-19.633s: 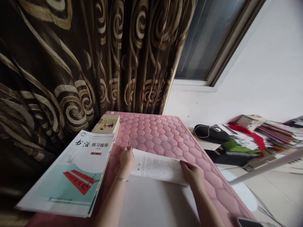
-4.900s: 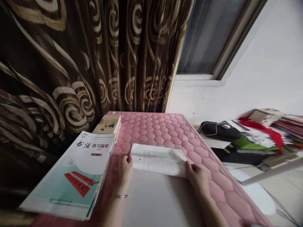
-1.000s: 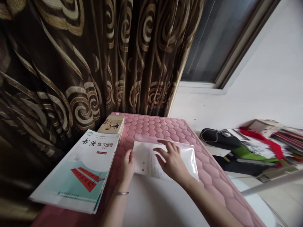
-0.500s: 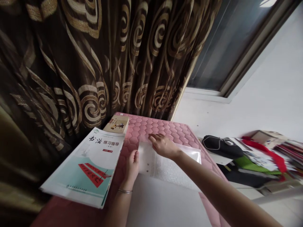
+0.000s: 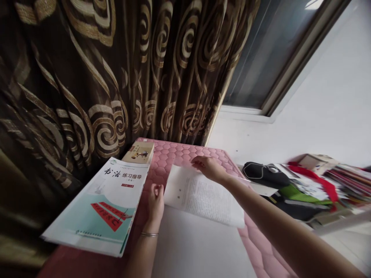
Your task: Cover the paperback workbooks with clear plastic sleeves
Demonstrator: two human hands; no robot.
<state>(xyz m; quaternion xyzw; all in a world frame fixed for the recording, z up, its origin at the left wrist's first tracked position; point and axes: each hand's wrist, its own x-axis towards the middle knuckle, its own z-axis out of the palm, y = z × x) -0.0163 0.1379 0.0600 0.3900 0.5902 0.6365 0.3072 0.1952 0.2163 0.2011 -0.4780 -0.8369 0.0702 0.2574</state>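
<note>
A booklet lies open on the pink quilted surface, with a printed page (image 5: 204, 197) above and a blank white sheet (image 5: 199, 247) below. Along the far edge of the page shows a thin clear plastic cover (image 5: 184, 162). My right hand (image 5: 210, 168) is above that far edge, thumb and fingers pinched on the plastic. At the booklet's left edge, my left hand (image 5: 156, 202) is closed with its fingers curled; whether anything is in them is hidden. Left of it lies a calligraphy workbook (image 5: 98, 206) with a white and teal cover.
A tan book (image 5: 139, 151) lies beyond the workbook. Patterned brown curtains (image 5: 116, 77) hang behind the pink quilted surface (image 5: 166, 156). To the right, a low shelf holds a black pouch with a white cable (image 5: 262, 175), a red strap (image 5: 319, 179) and stacked books (image 5: 348, 185).
My right hand has moved slightly right along the far edge, its fingers now pinched. The printed page shows more fully, its right end lifted. The view has shifted slightly.
</note>
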